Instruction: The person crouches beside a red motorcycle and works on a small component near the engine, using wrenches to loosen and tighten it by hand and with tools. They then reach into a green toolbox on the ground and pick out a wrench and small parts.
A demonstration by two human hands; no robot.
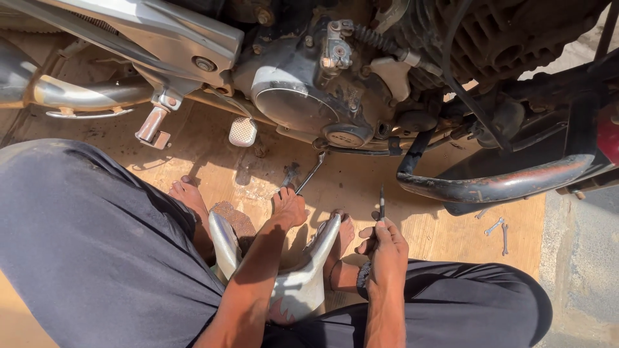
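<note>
A flat brown wooden board [451,238] is laid on the ground, and it is lit by bright sun. Dark shadows are thrown across it. Some dirty spots and scratches can be seen on the wood. On the right, grey rough ground [580,258] is seen next to the board. Two small silver wrenches [498,229] are left lying near the board's right edge. A big motorcycle [361,77] is parked along the top, and its grey engine, black bars and shiny pipe [77,93] are lit by the sun. No walls or windows can be seen.
</note>
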